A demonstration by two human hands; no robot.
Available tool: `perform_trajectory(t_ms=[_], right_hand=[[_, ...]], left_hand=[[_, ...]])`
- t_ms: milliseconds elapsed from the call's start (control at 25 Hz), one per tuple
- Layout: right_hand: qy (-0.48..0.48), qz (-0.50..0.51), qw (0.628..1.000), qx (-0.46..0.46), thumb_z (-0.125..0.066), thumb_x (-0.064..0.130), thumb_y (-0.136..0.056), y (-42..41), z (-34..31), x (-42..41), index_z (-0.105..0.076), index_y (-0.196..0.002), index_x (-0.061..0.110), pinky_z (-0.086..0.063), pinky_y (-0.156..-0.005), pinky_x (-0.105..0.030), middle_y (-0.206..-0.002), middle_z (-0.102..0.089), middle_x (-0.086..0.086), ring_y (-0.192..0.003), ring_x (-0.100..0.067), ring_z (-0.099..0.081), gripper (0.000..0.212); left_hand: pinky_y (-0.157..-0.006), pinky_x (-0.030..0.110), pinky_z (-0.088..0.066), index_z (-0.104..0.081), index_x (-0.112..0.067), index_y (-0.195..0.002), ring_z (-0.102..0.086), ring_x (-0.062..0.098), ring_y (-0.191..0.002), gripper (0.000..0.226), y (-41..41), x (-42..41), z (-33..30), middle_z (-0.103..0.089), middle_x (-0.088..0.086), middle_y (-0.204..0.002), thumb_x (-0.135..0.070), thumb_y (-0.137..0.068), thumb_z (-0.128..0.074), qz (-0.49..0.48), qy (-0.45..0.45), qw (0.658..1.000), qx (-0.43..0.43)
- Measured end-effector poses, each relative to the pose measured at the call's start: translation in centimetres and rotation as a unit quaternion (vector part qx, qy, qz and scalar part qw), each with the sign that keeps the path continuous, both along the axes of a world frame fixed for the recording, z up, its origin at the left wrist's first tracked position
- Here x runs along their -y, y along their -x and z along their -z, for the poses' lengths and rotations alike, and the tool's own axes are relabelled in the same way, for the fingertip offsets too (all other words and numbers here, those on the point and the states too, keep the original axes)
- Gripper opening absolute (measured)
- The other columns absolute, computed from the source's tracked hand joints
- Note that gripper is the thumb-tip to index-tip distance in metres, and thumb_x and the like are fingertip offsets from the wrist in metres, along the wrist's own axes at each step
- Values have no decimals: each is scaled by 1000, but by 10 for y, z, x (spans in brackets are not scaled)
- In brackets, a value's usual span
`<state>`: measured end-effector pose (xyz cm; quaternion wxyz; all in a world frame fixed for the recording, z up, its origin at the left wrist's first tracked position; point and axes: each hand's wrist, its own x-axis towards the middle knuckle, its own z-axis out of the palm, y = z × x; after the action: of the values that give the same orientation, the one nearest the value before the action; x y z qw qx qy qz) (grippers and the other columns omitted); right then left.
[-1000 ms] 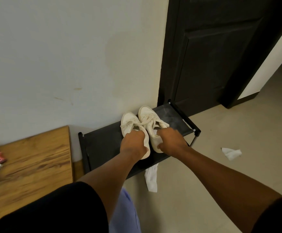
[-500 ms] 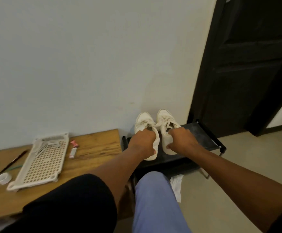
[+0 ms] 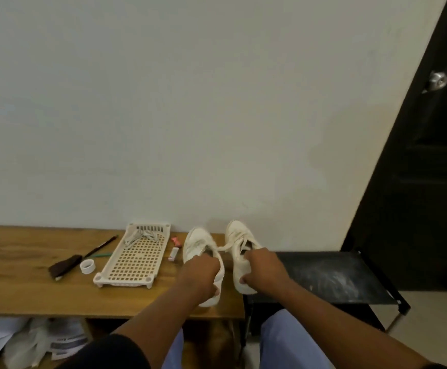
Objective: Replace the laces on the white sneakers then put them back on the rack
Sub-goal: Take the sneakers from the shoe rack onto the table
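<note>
Carrying both sneakers, left hand [image 3: 200, 275] gripping the left sneaker [image 3: 202, 251] at its heel end, fingers curled round the collar, right hand [image 3: 261, 270] gripping the right sneaker [image 3: 239, 249] the same way; both grips closed on a shoe, neither free. Left shoe sits over the right end of the tabletop [image 3: 17, 291], right shoe about over the gap between tabletop and rack [image 3: 331, 275]; can't tell if the soles touch anything. A lace runs between the two shoes, so they look tied together. Likely step: bringing the pair to the tabletop to unlace. To do it well, set both down flat, toes to the wall, near the tray [image 3: 134, 258], and move them together so the joining lace doesn't jerk one shoe. Mind the small pink item [image 3: 176, 240] and white stick [image 3: 173, 253] just left of the left shoe. Lace swap not started as far as shown. Tray holds a bundle of laces [image 3: 141, 237] at its far end, probably the new ones. Left of it: tape roll [image 3: 87, 266], dark brush [image 3: 65, 265], pencil [image 3: 101, 246]. Wooden tabletop against a plain pale wall [image 3: 190, 102], papers and bags underneath, black rack to the right with a dusty top, dark door [image 3: 430, 169] with metal knob beyond, pale floor
</note>
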<state>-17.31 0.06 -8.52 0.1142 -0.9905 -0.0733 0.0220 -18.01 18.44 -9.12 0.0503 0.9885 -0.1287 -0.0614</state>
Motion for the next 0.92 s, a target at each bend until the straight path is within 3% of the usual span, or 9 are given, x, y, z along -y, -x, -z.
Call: perform_trajectory(t_ms=[280,560,760,920], right_hand=[[-16,-24,999,-16,-78,33,-89,-20,39,-46,-65,-128,20,-52,-86,-30,-124,-69,-3,-109,-23,-67,43],[-32,-41,998,-47,-75,36,-91,-34,74,-42,-62,-133,21,-53,-94,-34,-128,-67,-3,-114,-24,-65,47],[-15,-62,996,-59,-72,37,-93,-35,77,-40,-60,-129,20,-54,-91,-35,-126,-66,-4,-111,-24,-64,42],[-6,-75,997,-11,-63,50,-95,-29,59,-30,-67,-122,23,-58,-83,-36,-115,-70,-2,-99,-21,-66,38]], left_hand=[[-95,35,-50,-58,-18,-131,-60,24,-120,50,-14,-30,30,-61,5,-133,-38,-88,-75,-28,-25,999,-28],[-81,28,-42,-61,-18,-120,-62,23,-114,39,-26,-29,59,-63,4,-126,-37,-89,-73,-43,-7,999,-6],[-81,30,-45,-62,-20,-113,-62,23,-110,40,-25,-31,63,-65,5,-120,-42,-84,-77,-59,19,998,-6],[-82,32,-46,-64,-18,-117,-63,23,-108,46,-26,-27,45,-67,3,-118,-54,-90,-66,-37,-4,999,27]])
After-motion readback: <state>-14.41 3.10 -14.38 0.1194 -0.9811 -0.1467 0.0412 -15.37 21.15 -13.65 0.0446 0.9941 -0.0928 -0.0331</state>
